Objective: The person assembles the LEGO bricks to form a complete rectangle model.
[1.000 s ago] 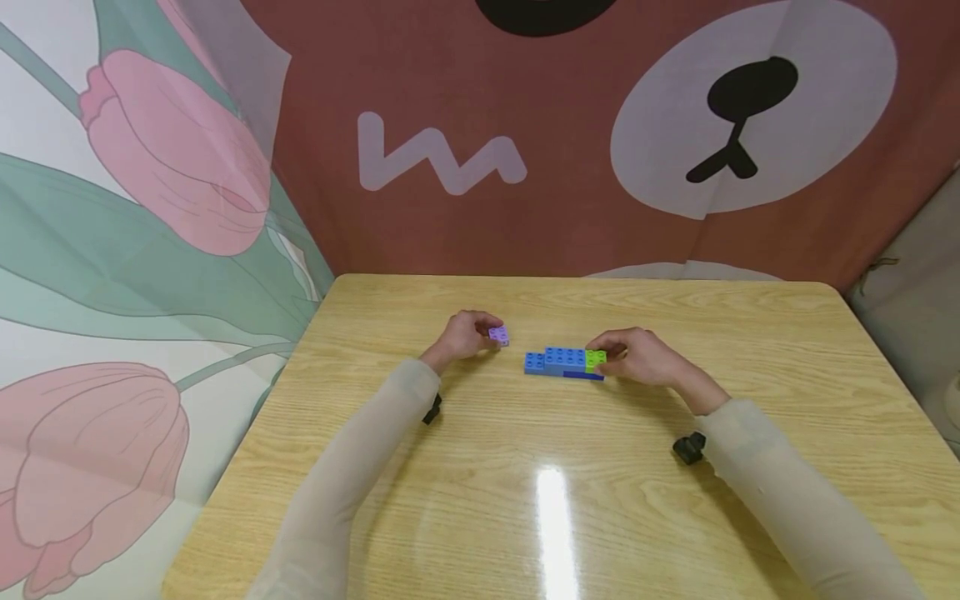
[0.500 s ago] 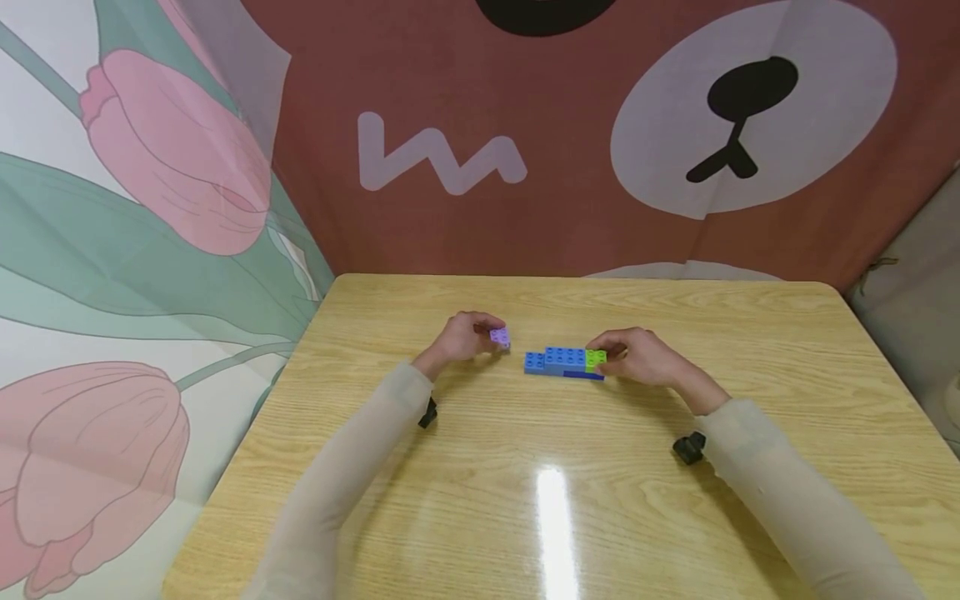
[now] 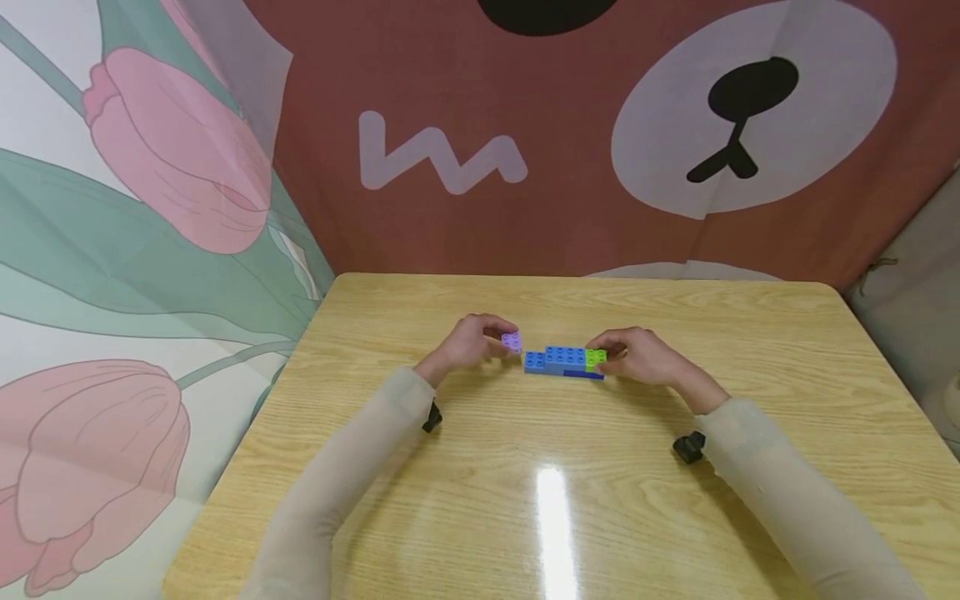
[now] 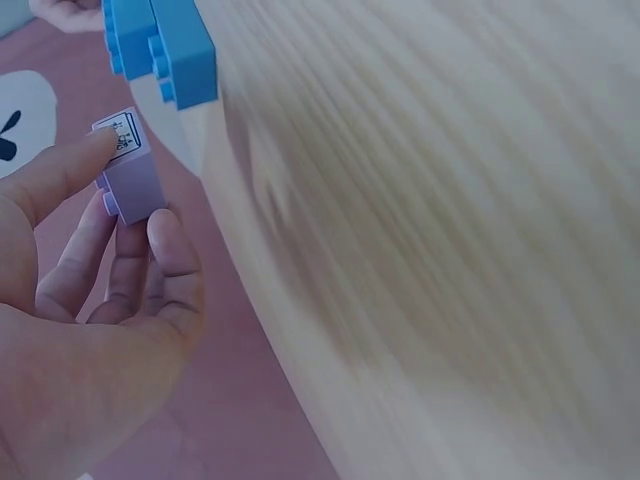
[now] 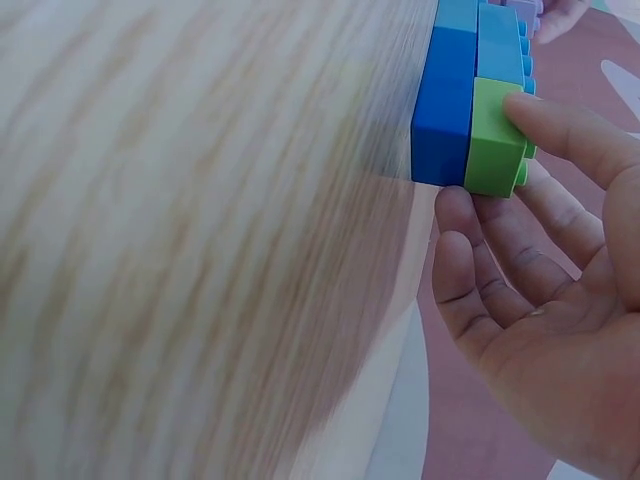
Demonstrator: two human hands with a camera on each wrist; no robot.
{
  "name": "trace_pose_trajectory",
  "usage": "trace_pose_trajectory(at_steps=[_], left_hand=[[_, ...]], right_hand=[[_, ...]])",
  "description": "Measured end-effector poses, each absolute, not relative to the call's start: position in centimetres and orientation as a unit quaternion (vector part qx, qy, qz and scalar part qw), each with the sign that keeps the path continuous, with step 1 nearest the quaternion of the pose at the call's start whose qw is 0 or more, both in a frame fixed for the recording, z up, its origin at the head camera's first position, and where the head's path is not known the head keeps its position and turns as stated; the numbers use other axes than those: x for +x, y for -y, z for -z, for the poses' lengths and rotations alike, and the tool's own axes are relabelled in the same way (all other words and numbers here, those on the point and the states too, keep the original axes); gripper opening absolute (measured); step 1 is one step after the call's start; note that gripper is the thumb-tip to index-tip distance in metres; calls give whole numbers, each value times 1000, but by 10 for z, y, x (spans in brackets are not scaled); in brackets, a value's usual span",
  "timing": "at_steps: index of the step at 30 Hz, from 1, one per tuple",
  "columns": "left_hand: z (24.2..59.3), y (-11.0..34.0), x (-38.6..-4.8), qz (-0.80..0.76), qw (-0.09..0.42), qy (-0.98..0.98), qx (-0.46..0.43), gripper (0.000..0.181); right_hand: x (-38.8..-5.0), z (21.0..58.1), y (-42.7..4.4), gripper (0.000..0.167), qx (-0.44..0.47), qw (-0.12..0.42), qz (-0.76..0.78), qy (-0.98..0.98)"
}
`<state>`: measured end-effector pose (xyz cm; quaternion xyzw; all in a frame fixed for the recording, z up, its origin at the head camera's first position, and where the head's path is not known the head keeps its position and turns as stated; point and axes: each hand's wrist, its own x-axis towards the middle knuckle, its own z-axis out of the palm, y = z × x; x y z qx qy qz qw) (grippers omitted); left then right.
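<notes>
My left hand (image 3: 474,340) pinches a small purple building brick (image 3: 512,342) between thumb and fingers. In the left wrist view that purple brick (image 4: 135,175) bears a printed label on one side, partly covered by the thumb. Just right of it, a row of joined bricks lies on the table: light blue bricks (image 3: 565,358), a dark blue brick (image 5: 442,125) underneath at the right, and a lime green brick (image 5: 495,135) on top of it. My right hand (image 3: 641,357) pinches the green brick at the row's right end. A short gap separates the purple brick from the row.
The wood-grain table (image 3: 480,467) carries a bright light reflection near its front. Behind it hangs a brown cloth (image 3: 450,233) with a bear face, and a tulip-patterned cloth (image 3: 180,150) hangs at the left. Black wrist devices (image 3: 688,447) sit under both sleeves.
The left hand has moved right with the purple brick, closer to the blue row's left end. The right hand and the joined bricks have stayed in place.
</notes>
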<state>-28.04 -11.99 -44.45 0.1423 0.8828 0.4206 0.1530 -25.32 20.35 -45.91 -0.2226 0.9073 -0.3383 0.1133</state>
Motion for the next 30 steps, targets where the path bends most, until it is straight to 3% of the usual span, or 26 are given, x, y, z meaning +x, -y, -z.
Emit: trace_pose_trajectory(at_steps=[30], left_hand=[[449, 90, -276, -396, 172, -880, 195, 35]], right_hand=[[-255, 458, -202, 33, -220, 108, 333, -911]])
